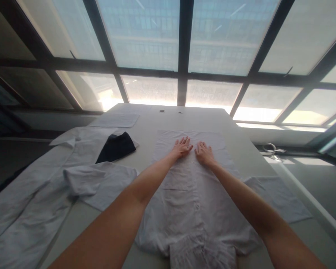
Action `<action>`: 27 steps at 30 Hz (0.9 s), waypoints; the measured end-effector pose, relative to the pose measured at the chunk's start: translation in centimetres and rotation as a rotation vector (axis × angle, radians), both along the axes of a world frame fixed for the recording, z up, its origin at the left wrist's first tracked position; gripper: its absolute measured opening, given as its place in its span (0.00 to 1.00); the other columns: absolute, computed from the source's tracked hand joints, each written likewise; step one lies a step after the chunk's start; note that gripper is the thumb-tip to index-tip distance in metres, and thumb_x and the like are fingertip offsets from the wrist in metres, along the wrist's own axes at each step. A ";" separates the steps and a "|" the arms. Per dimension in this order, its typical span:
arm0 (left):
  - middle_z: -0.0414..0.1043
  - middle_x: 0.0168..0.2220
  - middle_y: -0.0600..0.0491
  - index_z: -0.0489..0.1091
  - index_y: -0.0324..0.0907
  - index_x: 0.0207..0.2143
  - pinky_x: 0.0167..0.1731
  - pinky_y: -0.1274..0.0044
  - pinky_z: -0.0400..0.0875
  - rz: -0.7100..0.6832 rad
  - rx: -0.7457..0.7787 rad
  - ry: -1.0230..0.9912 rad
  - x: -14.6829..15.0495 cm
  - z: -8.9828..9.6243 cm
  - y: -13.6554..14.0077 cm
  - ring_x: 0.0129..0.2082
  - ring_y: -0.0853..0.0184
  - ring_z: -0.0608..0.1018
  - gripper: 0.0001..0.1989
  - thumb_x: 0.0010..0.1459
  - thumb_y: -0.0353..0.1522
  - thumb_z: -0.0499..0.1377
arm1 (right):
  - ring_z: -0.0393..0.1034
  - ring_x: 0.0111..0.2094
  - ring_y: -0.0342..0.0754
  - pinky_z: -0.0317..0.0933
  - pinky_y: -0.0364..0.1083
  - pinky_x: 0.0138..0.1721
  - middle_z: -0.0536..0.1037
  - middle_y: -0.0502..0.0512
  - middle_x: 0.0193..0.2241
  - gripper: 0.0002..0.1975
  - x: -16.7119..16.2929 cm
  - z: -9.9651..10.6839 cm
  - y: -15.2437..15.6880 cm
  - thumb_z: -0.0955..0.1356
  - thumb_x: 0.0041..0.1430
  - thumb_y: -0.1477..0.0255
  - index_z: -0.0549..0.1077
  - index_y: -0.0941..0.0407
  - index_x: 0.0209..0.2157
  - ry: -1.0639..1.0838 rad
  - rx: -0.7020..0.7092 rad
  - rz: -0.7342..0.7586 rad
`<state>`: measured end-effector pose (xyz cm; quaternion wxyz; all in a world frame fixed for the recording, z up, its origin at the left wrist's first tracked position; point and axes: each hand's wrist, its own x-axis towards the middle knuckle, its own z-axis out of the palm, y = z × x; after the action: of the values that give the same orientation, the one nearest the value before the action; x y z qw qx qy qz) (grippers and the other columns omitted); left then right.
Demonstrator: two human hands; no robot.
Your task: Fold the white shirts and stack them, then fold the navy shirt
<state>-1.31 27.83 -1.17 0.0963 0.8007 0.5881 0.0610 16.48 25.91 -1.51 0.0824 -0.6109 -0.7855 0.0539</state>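
A white short-sleeved shirt (182,209) lies front side up, with its collar towards me and its hem at the far end. Its button placket runs down the middle, and a pocket shows left of it. My left hand (182,147) rests flat on the cloth near the hem, its fingers spread. Close by on the right, across the placket line, my right hand (204,153) also lies flat with its fingers stretched forward. The two hands are slightly apart, and neither grips anything. Light wrinkles cross the fabric.
The shirt lies on a white table (137,157). At left are a black folded cloth (117,147) and another white garment (44,179) hanging past the edge. A flat white cloth (116,120) lies at the far left. Windows (145,37) stand behind the table.
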 end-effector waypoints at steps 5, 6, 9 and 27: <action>0.39 0.74 0.49 0.44 0.41 0.72 0.67 0.56 0.40 0.115 -0.017 0.080 -6.0 0.6 1.6 0.72 0.57 0.44 0.35 0.70 0.48 0.34 | 0.42 0.71 0.55 0.39 0.62 0.67 0.50 0.62 0.71 0.30 -0.2 -0.6 -0.5 0.52 0.71 0.64 0.52 0.62 0.70 -0.009 0.023 -0.008; 0.39 0.74 0.48 0.45 0.42 0.72 0.67 0.55 0.40 0.174 -0.021 0.103 -7.7 0.9 2.0 0.72 0.55 0.44 0.34 0.70 0.48 0.34 | 0.41 0.71 0.54 0.38 0.62 0.67 0.50 0.62 0.71 0.30 -0.1 -0.7 -0.4 0.52 0.71 0.64 0.52 0.62 0.70 -0.016 0.024 -0.010; 0.36 0.74 0.45 0.43 0.41 0.72 0.66 0.51 0.42 0.289 -0.090 0.153 -11.8 2.1 3.2 0.72 0.53 0.44 0.35 0.70 0.48 0.34 | 0.40 0.71 0.54 0.38 0.61 0.67 0.49 0.61 0.71 0.30 0.0 -0.9 0.0 0.51 0.71 0.64 0.51 0.60 0.70 -0.041 0.021 -0.017; 0.44 0.72 0.45 0.50 0.40 0.71 0.66 0.54 0.44 -0.032 0.099 0.099 -1.3 -0.1 -13.1 0.72 0.52 0.48 0.33 0.71 0.47 0.38 | 0.47 0.69 0.50 0.41 0.51 0.67 0.56 0.61 0.69 0.26 3.3 0.0 -2.7 0.55 0.72 0.67 0.60 0.58 0.67 0.019 0.021 0.011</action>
<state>-2.59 14.69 -1.23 0.0282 0.8158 0.5756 0.0490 19.77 23.25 -1.56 0.0959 -0.6053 -0.7885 0.0521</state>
